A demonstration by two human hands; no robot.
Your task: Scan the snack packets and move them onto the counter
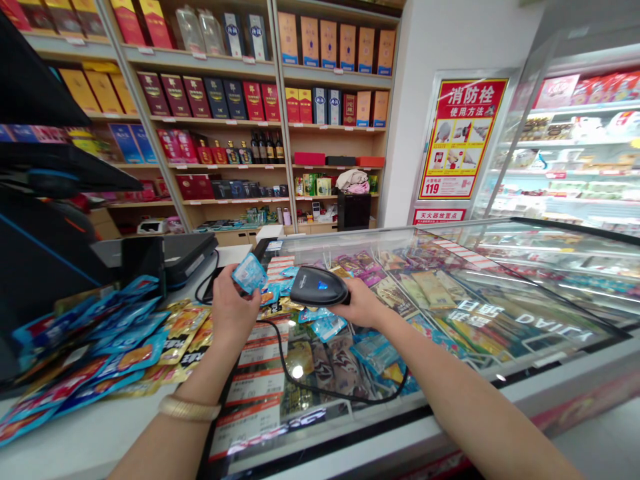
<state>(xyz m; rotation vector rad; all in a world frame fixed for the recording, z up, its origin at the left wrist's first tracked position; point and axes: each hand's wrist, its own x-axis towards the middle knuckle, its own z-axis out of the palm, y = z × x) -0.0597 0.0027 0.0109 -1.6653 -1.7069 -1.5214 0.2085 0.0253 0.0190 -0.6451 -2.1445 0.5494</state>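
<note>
A small blue packet (249,273) is pinched in my left hand (234,303), raised above the left edge of the glass-topped case. My right hand (361,303) is wrapped round the handle of a black barcode scanner (317,287), whose head points left toward the packet. The scanner's black cable (320,395) loops over the glass. Several small blue packets (327,325) lie beneath and beside the scanner. At the left, a pile of blue and gold snack packets (135,340) spreads over the white counter (100,437).
A dark checkout machine (45,253) stands at the far left, with a black flat device (187,257) behind the pile. The glass-topped case (500,380) stretches right. Shelves of boxes (215,120) line the back, beside a red poster (457,140) and a lit refrigerator (575,147).
</note>
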